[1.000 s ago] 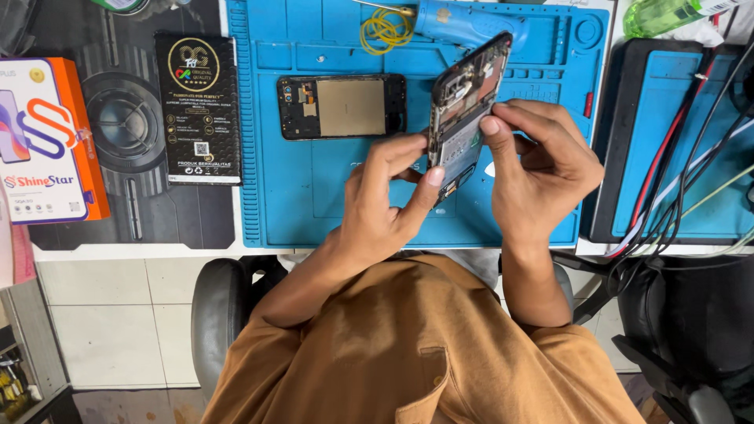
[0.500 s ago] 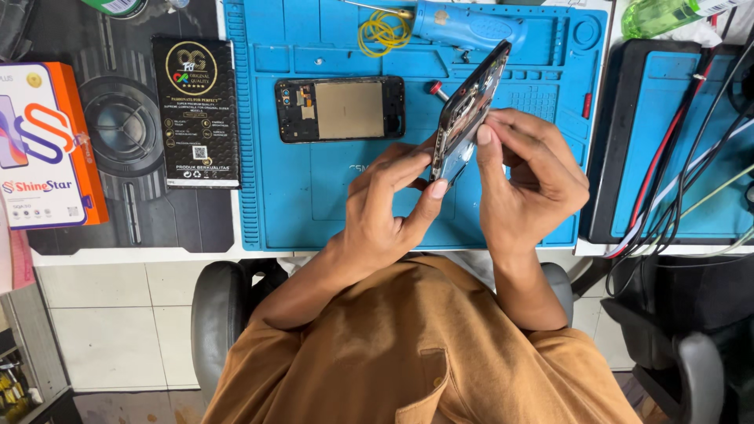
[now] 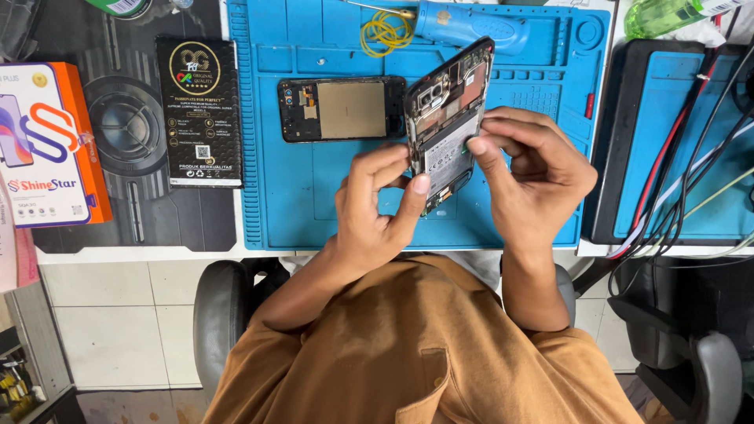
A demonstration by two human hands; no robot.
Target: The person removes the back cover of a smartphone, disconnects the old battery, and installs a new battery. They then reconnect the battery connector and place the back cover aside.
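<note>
Opened black smartphone body (image 3: 445, 126), its back cover off and battery and circuit boards exposed, is held tilted above the blue silicone repair mat (image 3: 314, 204) near the mat's front edge. That mat covers the middle of the white surface (image 3: 141, 253). A second black phone frame with a tan inner panel (image 3: 342, 109) lies flat on the mat, just left of the held phone. At the mat's far edge lie a blue electric screwdriver (image 3: 471, 25) and a coil of yellow wire (image 3: 386, 33). On the surface's left part rest a black printed box (image 3: 198, 111) and an orange-and-white phone box (image 3: 49, 145). A second blue mat (image 3: 691, 141) with cables occupies the right side. Tiled floor and a grey chair show below.

Left hand (image 3: 375, 212) pinches the phone's lower end, thumb pressed on its face. Right hand (image 3: 534, 169) has its fingers closed against the phone's right edge.
</note>
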